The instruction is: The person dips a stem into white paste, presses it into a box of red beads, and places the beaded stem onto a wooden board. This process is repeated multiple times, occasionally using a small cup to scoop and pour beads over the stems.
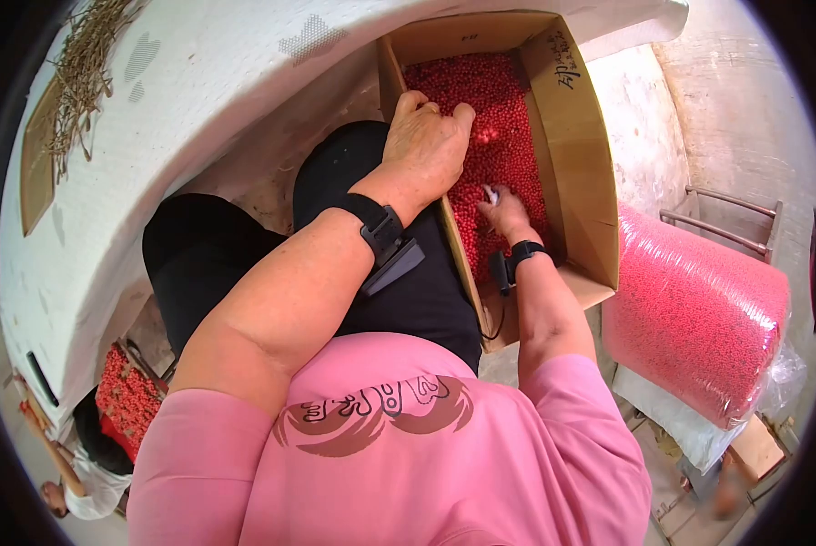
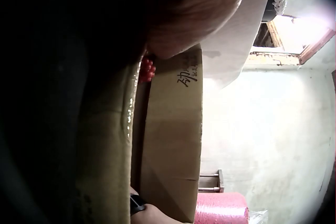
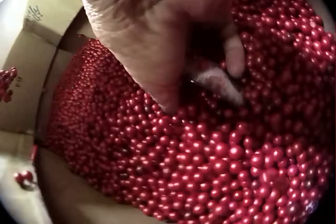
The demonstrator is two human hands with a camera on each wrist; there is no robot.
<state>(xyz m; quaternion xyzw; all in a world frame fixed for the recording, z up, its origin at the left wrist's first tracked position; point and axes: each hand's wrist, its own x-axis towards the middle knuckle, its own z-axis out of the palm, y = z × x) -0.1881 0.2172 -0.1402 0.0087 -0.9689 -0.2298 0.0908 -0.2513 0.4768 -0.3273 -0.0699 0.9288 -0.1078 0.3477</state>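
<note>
A cardboard box [image 1: 585,173] holds a deep layer of small round red beads [image 3: 210,166]. My left hand [image 1: 426,141] is over the box's left edge with its fingers curled. Just beneath that hand a small red cluster [image 2: 147,70] shows in the left wrist view; it also shows at the left edge of the right wrist view [image 3: 6,85]. The fingertips on it are mostly hidden. Down among the beads, my right hand [image 1: 506,214] grips a whitish, shiny object [image 3: 218,83], partly covered by the fingers and beads.
Right of the box lies a large clear bag [image 1: 699,314] packed with red beads, near a metal-barred frame [image 1: 726,218]. A white padded surface [image 1: 180,100] curves along the left, with thin brown stems [image 1: 85,68] on it. Another person [image 1: 98,491] is at lower left.
</note>
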